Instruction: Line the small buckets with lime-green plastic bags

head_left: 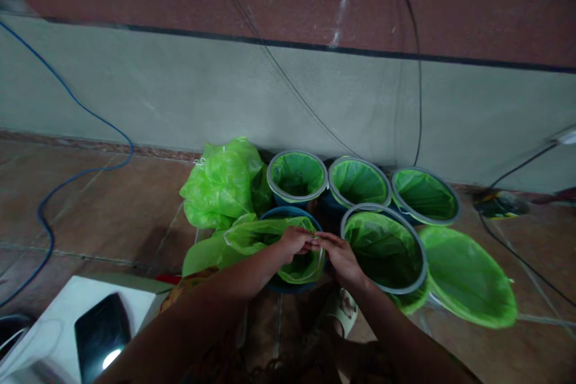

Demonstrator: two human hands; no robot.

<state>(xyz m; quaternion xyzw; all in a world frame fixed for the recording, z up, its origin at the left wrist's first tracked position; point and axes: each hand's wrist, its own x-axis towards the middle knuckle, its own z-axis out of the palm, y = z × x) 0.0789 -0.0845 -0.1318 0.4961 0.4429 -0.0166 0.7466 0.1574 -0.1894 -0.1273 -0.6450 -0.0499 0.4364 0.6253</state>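
Note:
My left hand (296, 243) and my right hand (341, 257) meet with fingertips pinched together on the rim of a translucent green drawstring bag (252, 233). The bag's mouth hangs open over a blue bin (288, 211) and partly hides it. A pale cord runs along the bag's edge. What lies right between my fingertips is too small to make out. Just right of my right hand stands a bin with a grey rim (423, 264), lined with the same green material.
Three more lined bins (297, 198) stand along the wall. Knotted green bags (220, 183) are heaped at left, and an open green bag (472, 282) lies at right. A phone (102, 336) rests on a white box (58, 312). Cables (47, 225) cross the floor.

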